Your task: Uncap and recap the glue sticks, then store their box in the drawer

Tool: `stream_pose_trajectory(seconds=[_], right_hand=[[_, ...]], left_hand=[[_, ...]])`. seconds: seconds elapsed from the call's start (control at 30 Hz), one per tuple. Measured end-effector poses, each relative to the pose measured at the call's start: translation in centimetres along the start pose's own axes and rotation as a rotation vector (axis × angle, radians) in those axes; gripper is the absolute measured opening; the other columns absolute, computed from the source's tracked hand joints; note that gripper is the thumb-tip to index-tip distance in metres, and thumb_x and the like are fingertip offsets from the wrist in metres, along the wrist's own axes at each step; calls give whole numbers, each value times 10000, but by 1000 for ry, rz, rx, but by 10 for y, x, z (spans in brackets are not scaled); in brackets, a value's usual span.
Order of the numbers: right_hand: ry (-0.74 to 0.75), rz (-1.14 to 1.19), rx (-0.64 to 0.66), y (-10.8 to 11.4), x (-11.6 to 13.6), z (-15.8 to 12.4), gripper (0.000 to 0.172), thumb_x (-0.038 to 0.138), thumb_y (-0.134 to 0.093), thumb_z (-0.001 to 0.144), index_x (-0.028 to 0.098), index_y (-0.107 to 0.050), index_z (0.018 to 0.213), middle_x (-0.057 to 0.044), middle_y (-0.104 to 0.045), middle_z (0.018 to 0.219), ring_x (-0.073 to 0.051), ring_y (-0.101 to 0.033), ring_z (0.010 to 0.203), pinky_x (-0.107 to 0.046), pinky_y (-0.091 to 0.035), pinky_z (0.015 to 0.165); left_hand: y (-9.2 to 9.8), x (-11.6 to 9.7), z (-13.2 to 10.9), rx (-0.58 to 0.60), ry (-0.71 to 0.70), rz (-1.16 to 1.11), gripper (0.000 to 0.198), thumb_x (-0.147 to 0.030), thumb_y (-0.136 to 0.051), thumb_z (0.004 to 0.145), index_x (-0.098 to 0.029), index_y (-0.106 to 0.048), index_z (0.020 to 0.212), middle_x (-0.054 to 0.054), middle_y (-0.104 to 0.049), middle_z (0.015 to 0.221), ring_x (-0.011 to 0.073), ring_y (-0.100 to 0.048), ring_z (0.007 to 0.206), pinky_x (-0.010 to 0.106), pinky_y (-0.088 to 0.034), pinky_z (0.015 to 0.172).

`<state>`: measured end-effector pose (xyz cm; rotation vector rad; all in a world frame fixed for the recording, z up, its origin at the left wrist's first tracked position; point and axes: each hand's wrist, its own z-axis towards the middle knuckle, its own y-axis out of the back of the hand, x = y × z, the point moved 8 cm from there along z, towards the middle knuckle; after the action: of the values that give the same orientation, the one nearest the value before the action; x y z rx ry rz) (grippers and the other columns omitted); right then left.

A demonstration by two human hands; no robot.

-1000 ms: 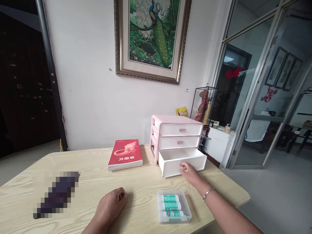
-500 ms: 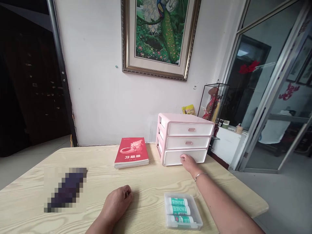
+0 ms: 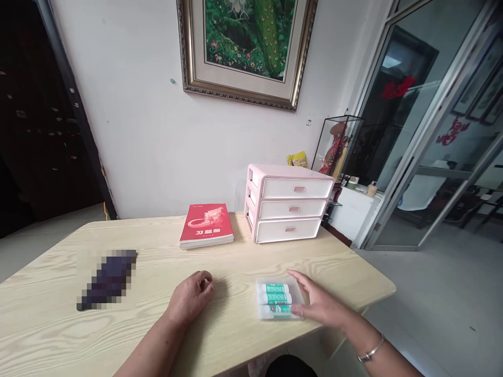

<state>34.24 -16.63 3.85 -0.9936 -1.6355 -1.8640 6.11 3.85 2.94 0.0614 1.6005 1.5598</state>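
My right hand [image 3: 316, 301] lies against the right side of a clear plastic box [image 3: 278, 298] holding three green-and-white glue sticks, fingers stretched out along its edge. My left hand [image 3: 190, 293] rests on the wooden table [image 3: 157, 272] with fingers loosely curled, holding nothing. At the back of the table stands a pink and white three-drawer organizer [image 3: 288, 209]; all its drawers are closed. A red book [image 3: 206, 225] lies flat just left of the organizer.
A dark blurred object [image 3: 107, 278] lies on the table's left part. A framed picture [image 3: 245, 50] hangs on the white wall. Glass partitions [image 3: 428, 125] and a glass display case [image 3: 338, 149] stand to the right, past the table's right edge.
The bottom drawer was pushed shut by my right hand. That hand then drew back to the clear box of glue sticks. My left hand stayed put.
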Motion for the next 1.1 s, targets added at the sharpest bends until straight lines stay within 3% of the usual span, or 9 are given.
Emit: stream_pose_trajectory(seconds=[0.13, 0.23, 0.33, 0.5, 0.63, 0.8, 0.93, 1.1], right_hand=[[11, -182, -18, -18, 12, -16, 836, 241, -753, 679, 282, -429, 1449, -84, -170, 1613, -316, -237, 1450, -481, -254, 1164], [50, -203, 2, -37, 25, 1, 809, 223, -738, 694, 286, -444, 1444, -75, -147, 1620, -294, -254, 1449, -446, -271, 1164], [135, -186, -3, -56, 42, 29, 728, 200, -723, 716, 261, -504, 1408, -87, -211, 1603, -279, -302, 1431, -429, -279, 1164], [275, -257, -64, -78, 66, 60, 614, 235, -696, 787, 264, -542, 1381, -92, -361, 1543, -269, -429, 1360, -419, -342, 1137], [362, -554, -132, -89, 81, 53, 584, 257, -664, 845, 250, -506, 1407, -135, -387, 1521, -313, -536, 1255, -465, -452, 1039], [511, -825, -163, -109, 81, 46, 524, 83, -486, 886, 98, -476, 1410, -235, -445, 1454, -347, -506, 1282, -499, -467, 1013], [480, -888, -166, -126, 66, 56, 560, 27, -446, 831, 38, -487, 1390, -292, -464, 1406, -426, -493, 1271, -616, -463, 955], [395, -939, -138, -137, 68, 65, 539, 68, -437, 849, 98, -503, 1383, -277, -519, 1365, -422, -553, 1204, -632, -490, 861]], left_hand=[[0, -29, -11, -48, -203, -86, 343, -441, -490, 903, -224, -586, 1151, 69, -616, 1061, 190, -625, 915, 285, -489, 820], [-4, -53, -25, -48, -387, -91, 531, -520, -555, 870, -230, -504, 1312, 118, -515, 1318, 258, -543, 1186, 360, -455, 1002], [-10, -67, -36, -4, -497, -71, 645, -518, -611, 843, -251, -423, 1400, 125, -415, 1449, 285, -451, 1310, 406, -414, 1078], [-15, -60, -37, -39, -518, 27, 682, -461, -683, 798, -258, -441, 1402, 133, -392, 1487, 327, -398, 1363, 472, -415, 1090], [-18, -49, -30, -134, -494, 140, 552, -381, -682, 807, -246, -541, 1323, 131, -463, 1452, 324, -398, 1372, 478, -411, 1105], [-24, -51, -26, -77, -490, 234, 576, -390, -683, 811, -224, -550, 1346, 153, -424, 1496, 348, -378, 1389, 495, -405, 1108], [-24, -53, -25, -53, -484, 213, 522, -358, -679, 816, -240, -581, 1315, 132, -432, 1496, 360, -364, 1396, 528, -390, 1110], [-22, -56, -27, -47, -491, 153, 530, -340, -665, 833, -300, -544, 1348, 64, -404, 1524, 326, -320, 1425, 508, -398, 1118]])
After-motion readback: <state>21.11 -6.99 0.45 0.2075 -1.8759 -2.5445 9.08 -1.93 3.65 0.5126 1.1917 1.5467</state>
